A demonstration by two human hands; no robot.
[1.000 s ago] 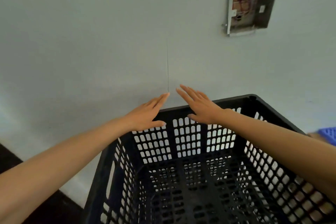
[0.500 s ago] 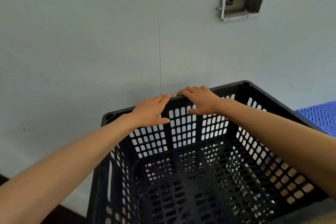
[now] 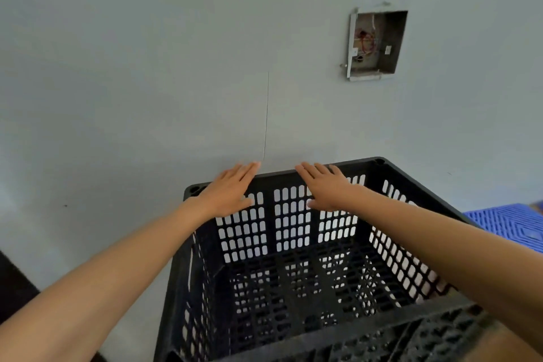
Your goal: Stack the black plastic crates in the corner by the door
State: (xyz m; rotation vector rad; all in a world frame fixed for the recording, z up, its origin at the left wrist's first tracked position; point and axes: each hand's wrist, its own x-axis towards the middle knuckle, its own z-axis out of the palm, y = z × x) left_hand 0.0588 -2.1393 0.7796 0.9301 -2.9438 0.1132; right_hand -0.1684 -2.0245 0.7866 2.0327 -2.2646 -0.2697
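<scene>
Left grip point(image 3: 227, 191) & right grip point(image 3: 326, 188) released, flat on far rim of black crate point(image 3: 291, 214), frame centre; push evenly, square w/ wall point(image 3: 147, 97).

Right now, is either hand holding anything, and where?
Nothing gripped: left hand and right hand lie flat, fingers straight, on the far rim of the black perforated plastic crate.

Your reference is the black crate point(image 3: 268, 214): moulded plastic, hard and matt, with perforated lattice walls and floor and a plain, solid rim. Behind the crate, the wall point(image 3: 147, 67) has a pale painted finish, matt and smooth, broken by one hairline crack point(image 3: 266, 114). Above the crate, to its right, the recessed box point(image 3: 393, 38) is dull grey sheet metal with red wires point(image 3: 365, 38) inside. Right of the crate, the blue panel point(image 3: 511, 223) is ribbed plastic with a slight sheen.
</scene>
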